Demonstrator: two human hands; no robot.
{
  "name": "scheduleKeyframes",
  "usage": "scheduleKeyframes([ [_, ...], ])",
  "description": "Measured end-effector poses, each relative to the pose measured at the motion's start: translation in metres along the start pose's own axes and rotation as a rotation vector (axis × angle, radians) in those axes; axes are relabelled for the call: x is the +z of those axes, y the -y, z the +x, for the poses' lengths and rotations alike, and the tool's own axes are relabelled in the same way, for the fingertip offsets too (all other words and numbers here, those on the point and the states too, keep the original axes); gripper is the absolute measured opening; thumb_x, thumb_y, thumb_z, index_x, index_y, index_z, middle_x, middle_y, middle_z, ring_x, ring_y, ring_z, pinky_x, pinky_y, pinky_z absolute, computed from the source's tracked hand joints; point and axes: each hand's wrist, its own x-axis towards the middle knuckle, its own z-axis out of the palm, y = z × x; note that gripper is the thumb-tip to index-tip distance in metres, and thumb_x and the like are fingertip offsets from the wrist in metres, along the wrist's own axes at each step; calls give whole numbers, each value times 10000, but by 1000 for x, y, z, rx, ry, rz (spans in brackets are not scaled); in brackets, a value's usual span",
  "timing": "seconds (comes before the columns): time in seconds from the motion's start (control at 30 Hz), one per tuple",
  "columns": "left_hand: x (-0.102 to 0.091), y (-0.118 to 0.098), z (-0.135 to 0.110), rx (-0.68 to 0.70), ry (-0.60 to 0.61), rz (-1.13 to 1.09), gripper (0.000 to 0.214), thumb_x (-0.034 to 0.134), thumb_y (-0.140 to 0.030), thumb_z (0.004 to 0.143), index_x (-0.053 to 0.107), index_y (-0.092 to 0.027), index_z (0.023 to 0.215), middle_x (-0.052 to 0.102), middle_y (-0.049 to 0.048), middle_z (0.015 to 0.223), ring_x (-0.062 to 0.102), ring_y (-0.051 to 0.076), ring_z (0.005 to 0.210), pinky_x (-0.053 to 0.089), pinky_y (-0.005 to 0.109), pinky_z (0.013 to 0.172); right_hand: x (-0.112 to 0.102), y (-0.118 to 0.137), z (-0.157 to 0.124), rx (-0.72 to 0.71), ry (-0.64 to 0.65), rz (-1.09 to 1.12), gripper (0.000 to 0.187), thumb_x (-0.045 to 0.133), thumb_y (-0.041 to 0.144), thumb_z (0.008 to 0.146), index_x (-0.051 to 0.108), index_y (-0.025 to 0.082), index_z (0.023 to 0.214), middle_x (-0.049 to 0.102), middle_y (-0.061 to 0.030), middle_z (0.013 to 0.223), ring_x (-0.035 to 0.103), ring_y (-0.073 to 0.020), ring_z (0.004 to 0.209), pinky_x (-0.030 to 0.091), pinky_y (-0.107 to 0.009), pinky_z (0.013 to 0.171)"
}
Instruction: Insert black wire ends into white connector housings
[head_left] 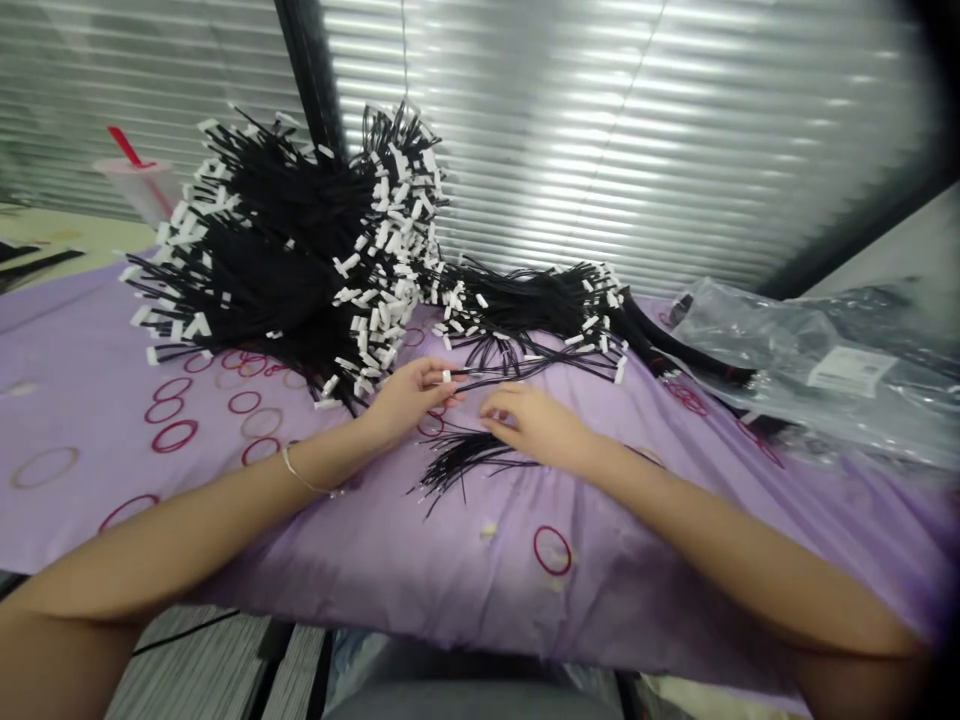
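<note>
Left hand: the person's left hand [405, 402] was nearly closed, thumb and fingers pinching a small white connector [448, 377].
Right hand: the right hand [546, 425] was half curled, fingertips close together just beside the left; I couldn't tell if it pinched a wire.
Connector: sat at the left fingertips, over the purple cloth [450, 585], in front of the smaller cable pile [532, 298].
Loose wires: a fan of black wires [459, 460] lay on the cloth, partly under the right hand.
Big pile: black cables with white ends [277, 270] were heaped left of the smaller pile.
Rings: red and tan ones were scattered about, one red ring [535, 545] near the front edge.
Far right: clear plastic bag [787, 335].
Back left: cup [139, 188], red straw.
</note>
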Motion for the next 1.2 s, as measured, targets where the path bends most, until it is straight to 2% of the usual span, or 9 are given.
scheduleKeyframes([
  [0.13, -8, 3, -3, 8, -23, -13, 366, 713, -231, 725, 587, -112, 1047, 670, 53, 982, 679, 123, 809, 535, 219, 741, 25, 3, 10, 23, 60, 73, 80, 599, 136, 830, 674, 150, 856, 613, -36, 833, 551, -118, 771, 439, -245, 749],
  [0.23, -13, 8, -2, -28, -51, -43, 317, 654, -198, 778, 562, -107, 1068, 676, 54, 969, 675, 104, 803, 542, 241, 791, 32, 4, 11, 33, 69, 119, 64, 601, 129, 833, 663, 143, 831, 598, -39, 832, 546, -125, 821, 437, -254, 788],
  [0.33, -13, 11, -3, -68, -42, -49, 279, 618, -162, 802, 568, -96, 1069, 688, 56, 925, 675, 103, 816, 541, 245, 813, 33, 6, 8, 74, 36, 140, 75, 543, 115, 866, 599, 120, 816, 584, -47, 858, 524, -129, 836, 430, -269, 794],
  [0.47, -9, 7, -8, -117, -25, -27, 295, 619, -155, 806, 541, -103, 1086, 697, 61, 924, 675, 107, 807, 546, 227, 751, 33, 7, 4, 110, 11, 147, 74, 484, 115, 896, 531, 120, 839, 565, -48, 862, 500, -138, 839, 419, -289, 793],
  [0.67, -4, 5, -15, -186, -11, 9, 217, 583, -155, 831, 509, -118, 1032, 684, 49, 915, 670, 85, 703, 523, 190, 663, 35, 4, 3, 77, 41, 182, 41, 554, 153, 874, 593, 142, 870, 564, -45, 917, 510, -141, 906, 418, -285, 845],
  [0.8, -4, 8, -14, -192, -24, 7, 202, 589, -163, 825, 494, -139, 1002, 649, 25, 967, 683, 96, 757, 519, 191, 687, 36, 9, 3, 96, 48, 161, 79, 515, 158, 895, 579, 135, 856, 562, -54, 911, 503, -163, 914, 416, -317, 851],
  [0.93, -5, 12, -15, -199, -10, -41, 268, 647, -223, 792, 508, -138, 1004, 637, 3, 872, 675, 100, 763, 529, 231, 766, 33, 16, 2, 185, -47, 137, 129, 394, 140, 935, 503, 129, 868, 560, -55, 864, 508, -147, 807, 418, -291, 735],
  [1.03, -5, 12, -18, -234, 20, -88, 298, 678, -243, 766, 521, -118, 986, 666, 36, 896, 671, 104, 777, 536, 256, 815, 29, 16, 3, 217, -142, 159, 113, 402, 142, 926, 501, 128, 874, 556, -38, 810, 507, -118, 721, 396, -250, 655],
  [1.2, -5, 12, -19, -275, 32, -135, 316, 703, -228, 738, 527, -112, 974, 693, 50, 875, 684, 135, 816, 554, 265, 801, 24, 8, 9, 141, -195, 185, 121, 484, 167, 900, 574, 121, 833, 548, -25, 779, 500, -90, 718, 380, -208, 632],
])
